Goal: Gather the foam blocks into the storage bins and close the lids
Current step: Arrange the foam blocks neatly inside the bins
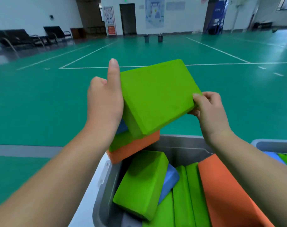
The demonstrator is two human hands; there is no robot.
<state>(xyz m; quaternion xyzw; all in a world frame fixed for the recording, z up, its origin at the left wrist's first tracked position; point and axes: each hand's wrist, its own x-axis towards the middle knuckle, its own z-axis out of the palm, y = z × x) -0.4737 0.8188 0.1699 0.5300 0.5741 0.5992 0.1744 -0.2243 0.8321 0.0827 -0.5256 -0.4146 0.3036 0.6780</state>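
Observation:
I hold a green foam block (155, 94) tilted above the grey storage bin (180, 143). My left hand (105, 102) lies against its left edge with the thumb pointing up. My right hand (208, 108) pinches its right corner. Under it, an orange block (134, 148) with a green and a blue one stacked on it leans over the bin's left rim. Inside the bin lie a green block (141, 184), a blue block (169, 179), upright green blocks (190, 194) and a large orange block (224, 190).
A second grey bin (270, 145) at the right edge holds blue and green blocks. A white lid (93, 185) lies beside the first bin's left wall. Green sports floor stretches ahead; black chairs (25, 36) at far left, two small bins (153, 38) by the far wall.

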